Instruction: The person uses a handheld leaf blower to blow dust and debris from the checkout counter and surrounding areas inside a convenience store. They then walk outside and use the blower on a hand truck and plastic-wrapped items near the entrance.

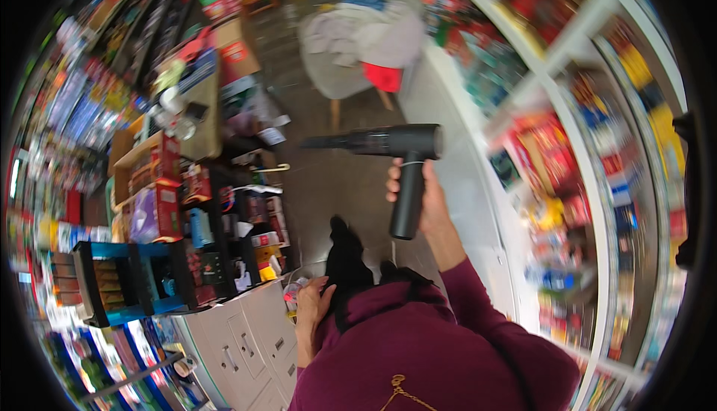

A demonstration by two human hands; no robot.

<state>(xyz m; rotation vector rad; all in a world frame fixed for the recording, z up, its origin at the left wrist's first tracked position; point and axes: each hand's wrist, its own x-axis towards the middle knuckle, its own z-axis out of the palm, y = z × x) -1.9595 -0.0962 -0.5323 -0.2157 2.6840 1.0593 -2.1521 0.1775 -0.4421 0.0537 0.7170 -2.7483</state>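
My right hand (434, 201) is wrapped around the handle of a black handheld vacuum cleaner (408, 187), held up over the aisle. Its motor body lies level, and a narrow crevice nozzle (327, 142) points to the left. A thin light-coloured loop circles the top of the handle. Low beside my thigh hangs my left hand (315, 301), with nothing seen in it and the thumb apart from the fingers. Just beyond its fingers is something with a red part (290, 294), partly hidden by the hand, too blurred to name.
A chair (330, 77) heaped with cloth (364, 32) stands ahead on the dark floor (313, 198). Stocked white shelves (602, 276) line the right. At left are a grey drawer cabinet (246, 349), a black rack (224, 248), cardboard boxes (147, 156) and a cluttered counter (204, 125).
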